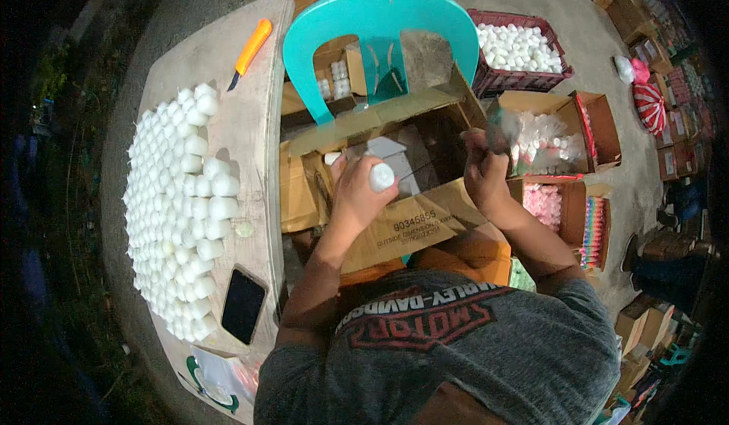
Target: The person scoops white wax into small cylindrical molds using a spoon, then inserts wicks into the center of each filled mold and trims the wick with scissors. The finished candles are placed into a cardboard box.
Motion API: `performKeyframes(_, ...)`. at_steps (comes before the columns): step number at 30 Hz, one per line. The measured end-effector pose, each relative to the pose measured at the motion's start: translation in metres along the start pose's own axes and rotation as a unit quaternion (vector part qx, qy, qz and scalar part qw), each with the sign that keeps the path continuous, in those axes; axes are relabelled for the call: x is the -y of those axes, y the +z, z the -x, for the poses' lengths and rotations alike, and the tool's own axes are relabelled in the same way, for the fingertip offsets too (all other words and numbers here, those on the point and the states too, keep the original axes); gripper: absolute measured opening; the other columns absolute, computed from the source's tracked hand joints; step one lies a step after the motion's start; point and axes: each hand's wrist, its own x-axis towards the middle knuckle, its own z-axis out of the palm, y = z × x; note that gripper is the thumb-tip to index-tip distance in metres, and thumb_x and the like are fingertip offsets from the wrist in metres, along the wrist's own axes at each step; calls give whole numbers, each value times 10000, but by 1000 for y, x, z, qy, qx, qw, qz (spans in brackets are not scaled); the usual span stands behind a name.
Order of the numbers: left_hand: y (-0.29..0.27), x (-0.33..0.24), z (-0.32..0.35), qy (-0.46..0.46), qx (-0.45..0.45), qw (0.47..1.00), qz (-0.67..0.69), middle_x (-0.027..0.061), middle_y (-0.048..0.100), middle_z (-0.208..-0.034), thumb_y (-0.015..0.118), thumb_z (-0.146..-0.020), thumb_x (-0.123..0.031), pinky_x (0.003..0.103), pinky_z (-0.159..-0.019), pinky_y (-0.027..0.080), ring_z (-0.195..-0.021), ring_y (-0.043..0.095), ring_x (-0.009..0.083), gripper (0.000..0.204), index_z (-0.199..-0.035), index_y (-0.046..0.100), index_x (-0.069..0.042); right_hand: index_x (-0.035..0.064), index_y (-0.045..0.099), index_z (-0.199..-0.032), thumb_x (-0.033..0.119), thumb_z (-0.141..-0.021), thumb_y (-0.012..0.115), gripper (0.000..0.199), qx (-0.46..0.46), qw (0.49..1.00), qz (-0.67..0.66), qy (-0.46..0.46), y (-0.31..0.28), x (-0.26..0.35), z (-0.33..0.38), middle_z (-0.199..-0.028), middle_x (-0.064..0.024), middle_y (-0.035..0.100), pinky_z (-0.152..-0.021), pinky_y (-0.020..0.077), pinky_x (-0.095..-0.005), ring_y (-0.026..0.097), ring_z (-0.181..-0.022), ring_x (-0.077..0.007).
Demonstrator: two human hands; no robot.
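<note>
Grey short-sleeved T-shirt, red-and-white chest print, orange shorts, bare forearms.

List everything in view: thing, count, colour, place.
small candles: too many to count, white, standing in a packed block on the table
table: one, pale, left
utility knife: one, orange, table's far end
phone: one, black, table's near edge
chair: one, teal, behind the open box
open box: one, brown cardboard, centre
crate: one, dark red, full of white candles, upper right
left hand: holds a white candle
right hand: holds something blurred
</note>
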Motion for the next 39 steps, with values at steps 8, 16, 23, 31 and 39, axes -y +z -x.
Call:
performKeyframes(8, 45, 38, -21, 19, 100, 993, 58, 126, 637, -876, 649, -747, -219, 403, -739, 472, -846, 605, 331, 215, -906, 611, -78, 75, 553, -1000, -83, -734, 496, 315, 165, 984, 3, 67, -18, -26, -4, -823, -172, 596, -599, 479, -389, 593, -765, -381)
performKeyframes(16, 98, 188, -64, -247, 389, 792, -400, 148, 546, -1215, 472, -857, -116, 458, -762, 516, -1122, 534, 284, 440, -1296, 452, -145, 78, 569, -926, -68, -660, 504, 310, 300, 937, 147, 101, -40, -10, 17, -833, -156, 597, -622, 473, -427, 581, -765, -374)
performKeyframes(23, 101, 196, -55, -194, 316, 888, -273, 174, 556, -1159, 615, -796, -237, 399, -792, 496, -1067, 551, 252, 493, -1243, 494, -65, 42, 577, -921, -85, -656, 495, 305, 274, 941, 176, 89, -48, -34, 38, -813, -172, 600, -649, 469, -429, 579, -768, -380)
performKeyframes(31, 59, 92, -60, -108, 183, 976, 55, 96, 604, -764, 716, -716, -298, 297, -620, 450, -656, 549, 166, 520, -1130, 553, -29, -3, 569, -900, -160, -660, 409, 329, 243, 954, 62, 168, -38, -32, 33, -873, -198, 614, -728, 479, -347, 597, -859, -379)
performKeyframes(39, 52, 41, -44, -128, 190, 844, 484, 69, 564, -835, 647, -710, -49, 275, -548, 457, -608, 544, 147, 567, -1202, 370, -106, 73, 567, -907, -23, -727, 491, 217, 225, 956, 106, 158, -44, -28, 32, -830, -153, 609, -617, 470, -396, 598, -763, -352)
